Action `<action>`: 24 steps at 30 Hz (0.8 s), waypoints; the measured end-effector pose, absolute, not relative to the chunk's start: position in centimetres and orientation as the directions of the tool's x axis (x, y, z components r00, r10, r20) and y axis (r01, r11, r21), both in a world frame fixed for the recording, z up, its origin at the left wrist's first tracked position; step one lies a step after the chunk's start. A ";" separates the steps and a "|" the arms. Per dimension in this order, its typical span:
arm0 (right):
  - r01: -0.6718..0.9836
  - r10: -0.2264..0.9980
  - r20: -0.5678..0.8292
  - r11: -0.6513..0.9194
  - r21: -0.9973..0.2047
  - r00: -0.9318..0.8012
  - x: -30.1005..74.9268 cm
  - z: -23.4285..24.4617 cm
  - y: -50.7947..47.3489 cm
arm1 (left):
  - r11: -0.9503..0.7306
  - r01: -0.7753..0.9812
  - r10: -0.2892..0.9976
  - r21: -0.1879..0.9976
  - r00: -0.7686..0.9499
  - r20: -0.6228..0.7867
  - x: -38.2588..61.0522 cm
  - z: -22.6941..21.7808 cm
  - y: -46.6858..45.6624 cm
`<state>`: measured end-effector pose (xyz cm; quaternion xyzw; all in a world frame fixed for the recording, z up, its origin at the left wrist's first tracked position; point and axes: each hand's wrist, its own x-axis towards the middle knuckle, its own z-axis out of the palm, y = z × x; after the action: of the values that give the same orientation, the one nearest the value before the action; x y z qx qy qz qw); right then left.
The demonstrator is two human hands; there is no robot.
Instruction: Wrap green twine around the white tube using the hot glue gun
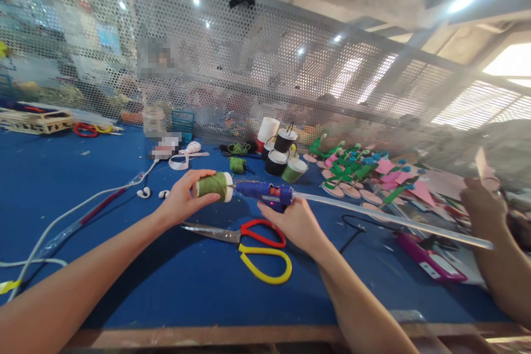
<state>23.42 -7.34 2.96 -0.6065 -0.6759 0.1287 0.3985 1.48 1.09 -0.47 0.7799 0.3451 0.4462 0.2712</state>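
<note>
My left hand (pixel 182 199) is closed round a green-wrapped spool (pixel 212 185) with a white end, held on its side above the blue table (pixel 124 265). My right hand (pixel 296 224) grips a blue glue gun (pixel 265 193) whose nozzle points left at the spool's white end. A long clear glue stick (pixel 394 220) runs out of the gun's back toward the right. Scissors with red and yellow handles (pixel 257 246) lie on the table just below both hands.
Several spools and tape rolls (pixel 280 155) stand behind the gun, with pink and green paper pieces (pixel 360 177) to the right. Another person's hand (pixel 481 204) works at the far right. A white cable (pixel 74 213) crosses the left side. A perforated metal screen (pixel 249 66) closes the back.
</note>
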 end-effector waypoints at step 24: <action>0.704 0.951 0.304 0.181 -0.687 0.051 23.1 3.2 -7.6 | -0.463 0.276 0.870 0.843 0.323 0.372 1.4 -0.4 1.1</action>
<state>23.14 -7.59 3.18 -0.6185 -0.6690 0.1636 0.3783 1.44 1.12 -0.39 0.7375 0.3885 0.4330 0.3431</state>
